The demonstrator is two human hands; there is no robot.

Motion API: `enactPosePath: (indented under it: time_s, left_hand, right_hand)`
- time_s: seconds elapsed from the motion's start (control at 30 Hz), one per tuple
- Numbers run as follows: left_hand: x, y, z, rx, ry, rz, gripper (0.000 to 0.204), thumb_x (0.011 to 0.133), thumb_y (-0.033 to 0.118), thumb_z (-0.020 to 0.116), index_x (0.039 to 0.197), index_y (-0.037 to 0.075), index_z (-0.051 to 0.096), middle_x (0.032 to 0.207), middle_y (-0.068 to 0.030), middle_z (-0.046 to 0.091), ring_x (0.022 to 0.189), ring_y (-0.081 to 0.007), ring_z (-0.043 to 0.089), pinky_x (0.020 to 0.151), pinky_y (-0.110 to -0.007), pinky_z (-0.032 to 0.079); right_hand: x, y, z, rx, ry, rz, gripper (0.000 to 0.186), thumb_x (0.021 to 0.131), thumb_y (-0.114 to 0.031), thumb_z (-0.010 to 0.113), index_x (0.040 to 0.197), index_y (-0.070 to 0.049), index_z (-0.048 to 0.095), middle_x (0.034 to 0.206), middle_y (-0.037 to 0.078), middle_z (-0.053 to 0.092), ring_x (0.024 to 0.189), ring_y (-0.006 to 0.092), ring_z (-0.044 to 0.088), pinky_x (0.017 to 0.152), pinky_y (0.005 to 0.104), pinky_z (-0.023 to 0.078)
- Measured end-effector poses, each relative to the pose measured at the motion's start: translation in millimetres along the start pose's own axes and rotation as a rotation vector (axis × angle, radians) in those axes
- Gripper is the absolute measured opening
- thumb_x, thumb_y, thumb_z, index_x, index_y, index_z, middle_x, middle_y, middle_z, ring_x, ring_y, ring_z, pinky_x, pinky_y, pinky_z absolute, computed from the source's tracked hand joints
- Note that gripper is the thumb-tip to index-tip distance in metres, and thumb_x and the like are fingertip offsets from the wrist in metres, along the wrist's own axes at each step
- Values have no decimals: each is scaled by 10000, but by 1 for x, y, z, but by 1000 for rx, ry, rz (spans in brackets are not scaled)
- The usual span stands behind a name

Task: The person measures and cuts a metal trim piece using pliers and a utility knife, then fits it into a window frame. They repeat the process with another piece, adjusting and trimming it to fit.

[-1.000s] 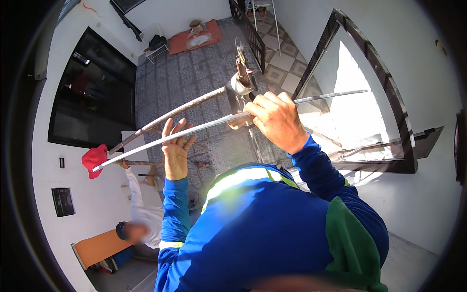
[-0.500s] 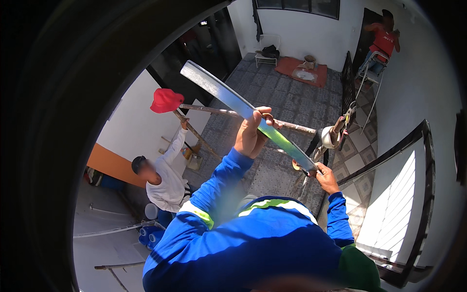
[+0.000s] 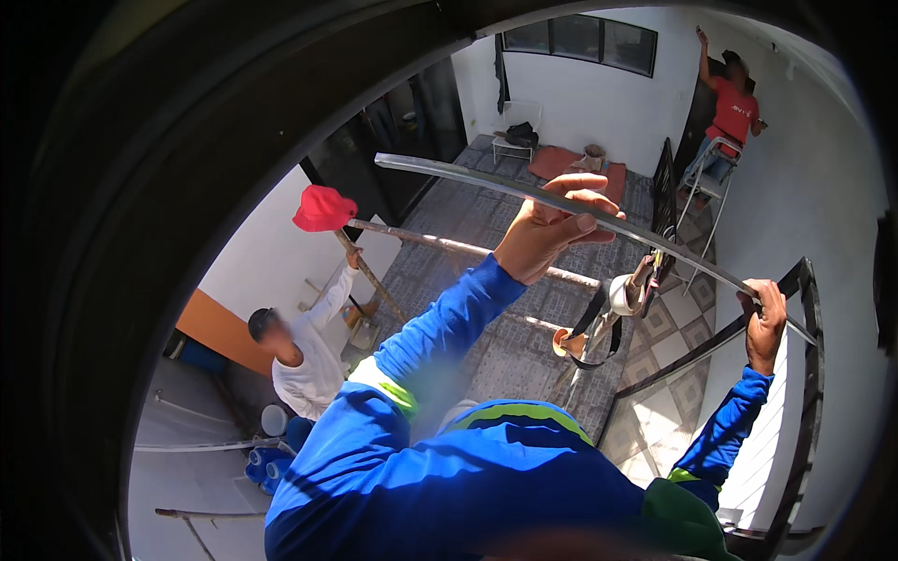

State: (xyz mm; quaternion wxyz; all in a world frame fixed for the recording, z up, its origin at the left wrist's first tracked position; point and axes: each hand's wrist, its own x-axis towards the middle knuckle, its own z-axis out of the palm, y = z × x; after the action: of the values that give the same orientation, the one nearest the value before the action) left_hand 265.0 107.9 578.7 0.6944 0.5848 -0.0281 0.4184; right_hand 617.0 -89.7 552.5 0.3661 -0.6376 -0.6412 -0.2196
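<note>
A long, shiny metal bar (image 3: 449, 172) stretches across in front of me, slanting down from far left to near right. My left hand (image 3: 541, 241) is closed around its middle, thumb on the near side and fingers on the far side. Close to the bar's right end, my right hand (image 3: 767, 323) grips it with fingers wrapped over. Under the bar, between my hands, a white ring-shaped object (image 3: 625, 295) sits at the end of a scaffold pole (image 3: 468, 248). A black strap (image 3: 599, 318) with an orange-brown piece hangs beside it.
A person in white (image 3: 309, 369) at lower left holds a pole topped by a red hat (image 3: 324, 208). Another in a red shirt (image 3: 731, 112) stands by a stepladder (image 3: 713, 178) at far right. A dark metal frame (image 3: 812, 374) stands close on my right; blue jugs (image 3: 267, 465) lie lower left.
The metal bar has shifted right and turned from its broad face to its narrow edge. My right hand moved right and up; my left moved slightly right. The person in red raised an arm.
</note>
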Motion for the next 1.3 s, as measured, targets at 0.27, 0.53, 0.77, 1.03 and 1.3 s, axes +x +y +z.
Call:
enactPosePath:
  time_s: [0.27,0.53,0.77,1.03,1.3]
  left_hand:
    - [77,28,71,-105,-38,204,550,939,183,694,1339,-61,407,1269,-237,569,1202,-321,599,1028,-447,544]
    - [130,53,97,-92,-178,380,371,947,228,695,1202,-3,557,1128,-124,648,1060,-236,654,981,-415,562]
    - [146,67,72,-178,-102,370,294,938,233,710,1075,-9,612,1024,-114,663,919,-228,712,906,-399,609]
    - [142,76,64,-57,-89,367,440,950,321,688,1244,28,541,1186,-118,628,1133,-335,649,973,-448,558]
    - [139,74,65,-78,-6,435,487,933,399,694,1141,-30,596,1085,-149,682,1048,-286,703,900,-371,613]
  right_hand:
    - [75,71,-123,-628,401,-332,257,1020,-254,548,1196,-112,671,1211,83,664,1160,256,620,1022,416,423]
    - [98,193,-194,-1542,380,-320,681,985,-104,569,1576,-196,245,1594,3,349,1425,186,406,1167,329,369]
    - [128,144,-188,-1082,383,-422,633,966,56,514,1518,-223,377,1557,25,369,1389,228,435,1152,346,423]
    - [158,92,-188,-800,486,-295,295,1035,-196,530,1317,-178,614,1396,65,540,1315,239,502,1112,365,441]
    - [170,77,-195,-710,351,-346,288,1013,-212,579,1291,-163,637,1277,74,642,1218,240,595,1057,368,476]
